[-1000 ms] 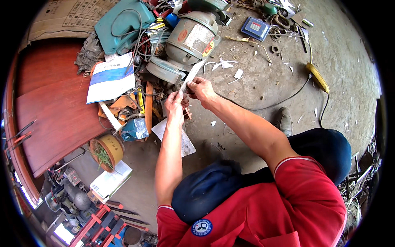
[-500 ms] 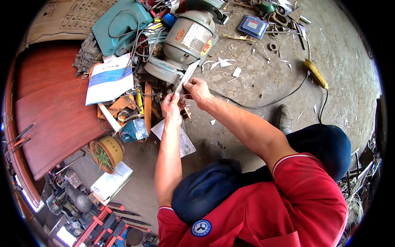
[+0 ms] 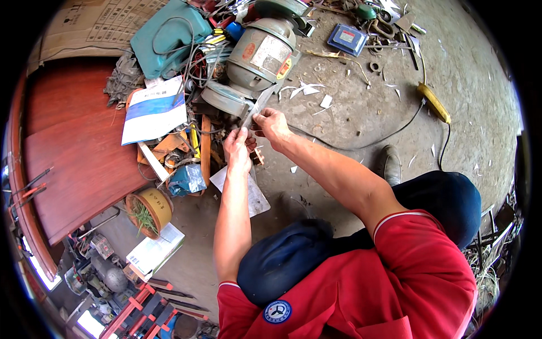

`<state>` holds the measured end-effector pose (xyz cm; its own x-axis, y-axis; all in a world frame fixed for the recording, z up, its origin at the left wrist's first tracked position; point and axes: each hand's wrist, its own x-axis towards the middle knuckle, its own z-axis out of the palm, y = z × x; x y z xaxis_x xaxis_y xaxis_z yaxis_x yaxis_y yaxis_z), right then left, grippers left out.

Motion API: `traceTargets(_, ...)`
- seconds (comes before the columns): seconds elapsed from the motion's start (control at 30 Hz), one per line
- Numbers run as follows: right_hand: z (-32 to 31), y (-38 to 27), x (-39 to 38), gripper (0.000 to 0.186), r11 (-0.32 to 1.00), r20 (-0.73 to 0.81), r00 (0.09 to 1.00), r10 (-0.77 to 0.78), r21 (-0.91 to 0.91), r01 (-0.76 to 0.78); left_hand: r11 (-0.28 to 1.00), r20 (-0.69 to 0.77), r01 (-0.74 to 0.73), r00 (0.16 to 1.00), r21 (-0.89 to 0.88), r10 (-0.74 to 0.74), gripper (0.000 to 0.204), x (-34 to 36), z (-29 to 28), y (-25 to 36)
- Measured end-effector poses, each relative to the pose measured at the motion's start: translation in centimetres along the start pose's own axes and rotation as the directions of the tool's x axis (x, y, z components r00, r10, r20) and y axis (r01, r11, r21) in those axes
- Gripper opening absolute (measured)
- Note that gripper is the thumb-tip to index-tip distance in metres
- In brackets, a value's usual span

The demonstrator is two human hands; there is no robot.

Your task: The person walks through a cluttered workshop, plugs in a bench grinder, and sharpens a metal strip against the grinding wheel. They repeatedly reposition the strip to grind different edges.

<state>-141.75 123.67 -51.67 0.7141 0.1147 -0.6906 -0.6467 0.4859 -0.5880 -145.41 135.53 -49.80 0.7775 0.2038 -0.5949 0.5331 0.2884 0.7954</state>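
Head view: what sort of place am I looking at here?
Probably a small repair or metalworking workshop: a grey bench grinder sits low beside a cluttered heap with a teal case, and pale scraps litter the dusty floor.

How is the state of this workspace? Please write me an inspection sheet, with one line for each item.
Surface: grey floor, littered with white scraps.
Things in hand: pale flat strip, reaching up beside a grey bench grinder; whether they touch cannot be told.
Clutter: teal case, blue-and-white sheet and mixed parts left of the grinder; blue box to its right.
Hands: left hand pinches the strip's near end; right hand grips it farther up.
Cables: dark cable crosses the floor to a yellow block.
Surroundings: red-brown wooden surface and potted plant at left.
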Motion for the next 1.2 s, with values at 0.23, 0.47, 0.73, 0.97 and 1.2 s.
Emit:
traceTargets(0.23, 0.08, -0.12, -0.08, 0.014, 1.000, -0.008, 1.000, -0.012, 0.004, 0.012, 1.000, -0.010, 0.008, 1.000, 0.004, -0.008, 0.013, 0.25, -0.11, -0.13)
traceTargets(0.47, 0.16, -0.40, -0.42, 0.012, 1.000, 0.014, 1.000, -0.002, 0.030, 0.002, 1.000, 0.006, 0.001, 1.000, -0.004, -0.001, 0.014, 0.06, -0.10, 0.11)
traceTargets(0.73, 0.07, -0.27, -0.29, 0.011, 0.999, 0.017, 1.000, -0.010, 0.052, 0.010, 1.000, -0.020, 0.004, 1.000, 0.007, -0.004, 0.013, -0.08, 0.31, 0.35)
traceTargets(0.97, 0.11, 0.01, 0.02, 0.012, 0.998, 0.006, 1.000, -0.008, 0.063, 0.008, 1.000, -0.007, 0.003, 1.000, 0.006, -0.003, 0.013, 0.11, 0.07, 0.27)
traceTargets(1.2, -0.20, -0.37, 0.13, 0.013, 0.998, 0.028, 1.000, 0.009, 0.065, -0.011, 1.000, -0.014, 0.007, 1.000, 0.010, -0.007, 0.015, 0.36, 0.25, 0.10)
